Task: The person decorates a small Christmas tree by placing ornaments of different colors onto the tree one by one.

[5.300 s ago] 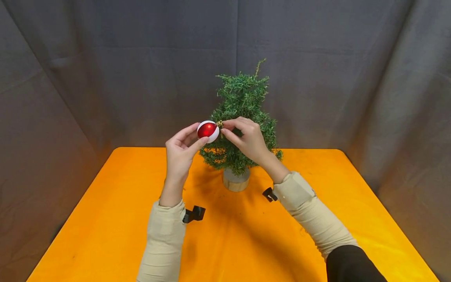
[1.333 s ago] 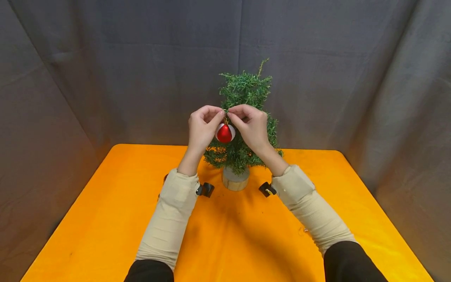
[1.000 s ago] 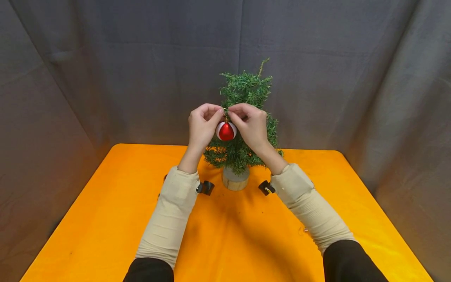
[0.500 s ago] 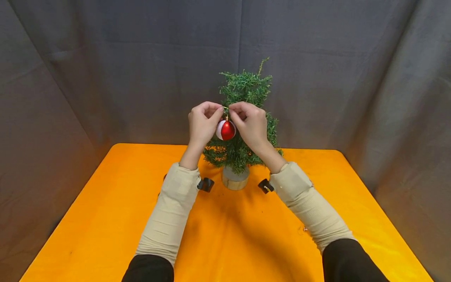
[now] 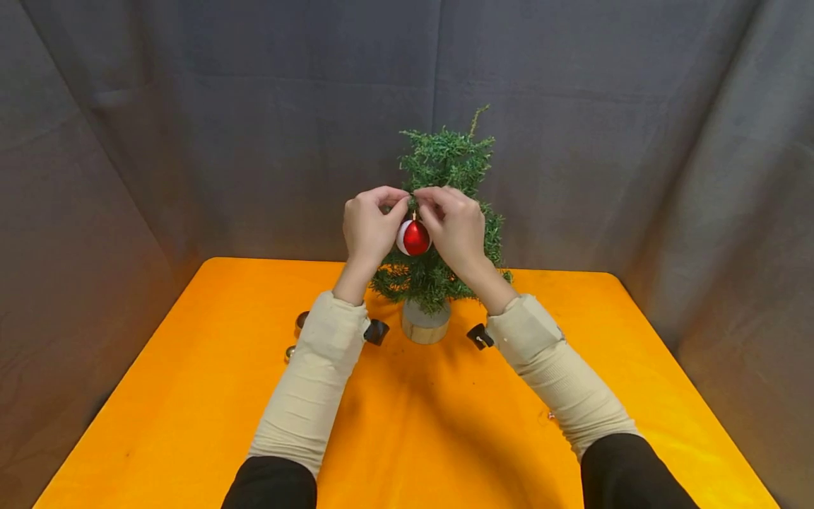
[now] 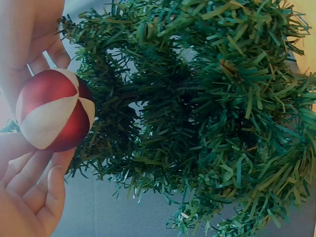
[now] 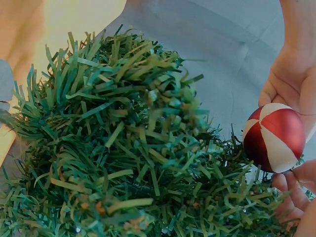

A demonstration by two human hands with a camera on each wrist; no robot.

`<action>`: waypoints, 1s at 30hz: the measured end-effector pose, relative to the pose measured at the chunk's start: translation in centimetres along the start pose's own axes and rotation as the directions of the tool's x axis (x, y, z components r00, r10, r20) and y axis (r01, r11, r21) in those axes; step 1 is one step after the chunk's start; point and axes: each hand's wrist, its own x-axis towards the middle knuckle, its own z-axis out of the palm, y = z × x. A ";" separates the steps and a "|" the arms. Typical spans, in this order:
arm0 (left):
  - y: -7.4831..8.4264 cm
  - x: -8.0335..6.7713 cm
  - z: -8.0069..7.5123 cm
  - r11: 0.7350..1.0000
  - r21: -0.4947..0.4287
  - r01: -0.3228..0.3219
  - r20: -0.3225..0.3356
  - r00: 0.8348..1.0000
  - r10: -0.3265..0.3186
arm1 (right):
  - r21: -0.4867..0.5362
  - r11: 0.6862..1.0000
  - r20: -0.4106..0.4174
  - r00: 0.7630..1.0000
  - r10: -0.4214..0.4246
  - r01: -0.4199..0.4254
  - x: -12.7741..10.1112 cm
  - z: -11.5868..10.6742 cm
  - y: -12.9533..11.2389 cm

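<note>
A red and white Christmas bauble (image 5: 416,238) with a gold cap hangs just below both hands, in front of the small artificial Christmas tree (image 5: 439,272). My left hand (image 5: 372,223) and right hand (image 5: 456,226) pinch the bauble's thin hanging loop from either side, fingertips nearly together at a branch tip. Fingers hide most of the loop. The left wrist view has the bauble (image 6: 55,110) between the hands, with green branches (image 6: 197,108) filling the middle. From the right wrist view, the bauble (image 7: 275,138) overlaps the branch ends.
Two shiny round ornaments, one larger (image 5: 302,320) and one smaller (image 5: 290,353), lie partly behind the left forearm. A tiny object (image 5: 550,416) lies near the right sleeve. The tree's round wooden base (image 5: 425,325) stands on the orange table (image 5: 191,396); grey curtains (image 5: 305,141) surround it.
Earlier the left hand held the bauble's ball while the right pinched its cap; the bauble now hangs under both hands. Over the last half second the left hand shifted right and the fingertips drew closer.
</note>
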 end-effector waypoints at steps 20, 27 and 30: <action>0.2 -0.6 0.5 0.994 0.098 -0.045 0.023 0.999 0.043 | -0.017 1.000 0.031 0.999 0.017 -0.017 -0.6 -0.3 0.2; 0.0 -0.9 0.5 0.995 0.098 -0.036 0.040 0.999 0.032 | -0.023 1.000 0.072 0.997 0.023 -0.021 -0.8 -0.4 0.2; -0.1 -0.9 0.6 0.995 0.095 -0.040 0.041 0.998 0.037 | -0.025 1.000 0.074 0.997 0.018 -0.016 -0.8 -0.5 0.3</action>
